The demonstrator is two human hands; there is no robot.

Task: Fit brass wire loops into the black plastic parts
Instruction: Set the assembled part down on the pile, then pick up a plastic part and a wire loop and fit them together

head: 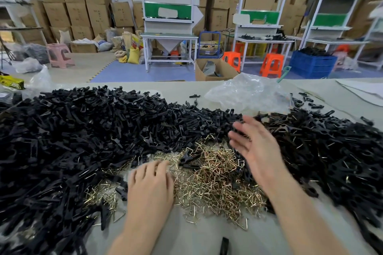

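Fingers spread wide, the right hand (256,149) hovers over the brass wire loops (215,180) amid black plastic parts (83,130), while the left hand (150,186) rests curled on their left edge, grip unclear.

Small bent brass wire loops (215,184) lie in a loose, tangled heap at centre. Slim black plastic parts (83,130) are heaped around it from 9 o'clock over 12 to 3; a few lie on the loops, 1 alone at 6 o'clock.

matt black plastic parts (62,130), shiny brass wire loops (217,180), crinkled clear bag (248,91), seemingly matt table (207,238)
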